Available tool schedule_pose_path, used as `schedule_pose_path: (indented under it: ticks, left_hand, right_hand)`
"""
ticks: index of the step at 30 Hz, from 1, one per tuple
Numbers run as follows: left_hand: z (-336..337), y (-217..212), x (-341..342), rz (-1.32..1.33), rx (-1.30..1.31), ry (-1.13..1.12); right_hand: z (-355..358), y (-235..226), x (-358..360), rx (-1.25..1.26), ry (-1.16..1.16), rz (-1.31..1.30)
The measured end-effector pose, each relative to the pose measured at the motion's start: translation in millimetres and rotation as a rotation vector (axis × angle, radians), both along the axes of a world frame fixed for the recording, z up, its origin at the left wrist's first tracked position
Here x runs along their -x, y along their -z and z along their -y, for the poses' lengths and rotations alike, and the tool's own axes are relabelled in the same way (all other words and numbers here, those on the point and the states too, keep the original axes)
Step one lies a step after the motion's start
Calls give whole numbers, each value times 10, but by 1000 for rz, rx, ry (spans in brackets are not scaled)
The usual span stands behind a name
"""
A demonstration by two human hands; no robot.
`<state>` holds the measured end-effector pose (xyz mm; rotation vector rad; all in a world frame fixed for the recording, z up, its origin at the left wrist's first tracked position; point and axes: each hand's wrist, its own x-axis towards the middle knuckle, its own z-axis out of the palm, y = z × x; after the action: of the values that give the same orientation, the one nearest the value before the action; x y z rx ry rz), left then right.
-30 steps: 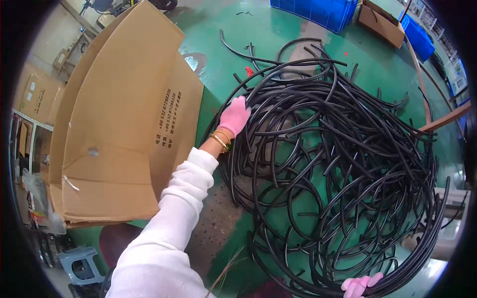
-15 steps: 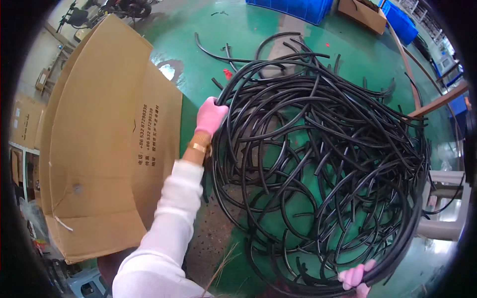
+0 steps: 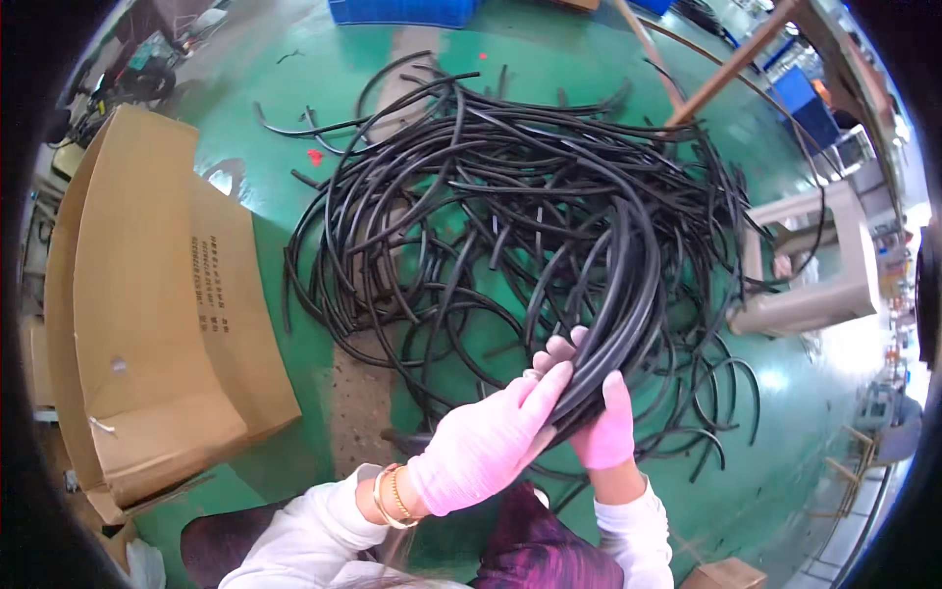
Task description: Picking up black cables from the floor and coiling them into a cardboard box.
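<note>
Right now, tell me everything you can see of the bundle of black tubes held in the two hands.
The bundle of black tubes is several smooth, rubbery-looking lengths gathered side by side into one thick curved band. It arches up from the hands and bends back over the big tangled pile of black tubing on the green floor. The left hand and right hand, both in pink gloves, clasp its lower end.

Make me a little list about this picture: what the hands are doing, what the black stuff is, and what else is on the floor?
left hand: pink glove, closed around the hose bundle
right hand: pink glove, gripping the same bundle from the other side
hose bundle: several black hoses held together, curving up
hose pile: tangled black loops on the green floor
cardboard box: flattened, to the left
blue crate: at the top edge
</note>
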<state>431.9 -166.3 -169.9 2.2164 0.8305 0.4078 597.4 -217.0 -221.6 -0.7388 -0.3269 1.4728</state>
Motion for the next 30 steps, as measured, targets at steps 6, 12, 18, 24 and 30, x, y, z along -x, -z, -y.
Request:
schedule_pose_path:
  ticks: [6,12,18,24,30]
  left_hand:
    - [550,-178,-39,-139,-136,25]
    - [601,-324,233,476,495,68]
    - [607,-640,15,484,115,-91]
    - [833,-812,-152,403,-272,-237]
    - [425,-1888,499,922,-455,-160]
  right_hand:
    - [331,-208,-95,-40,65,6]
    - [521,-428,-91,-146,28,-32]
    - [533,-636,5,-156,18,84]
    - [476,-976,207,-85,92,617]
    - [145,-2663,974,-392,10,414]
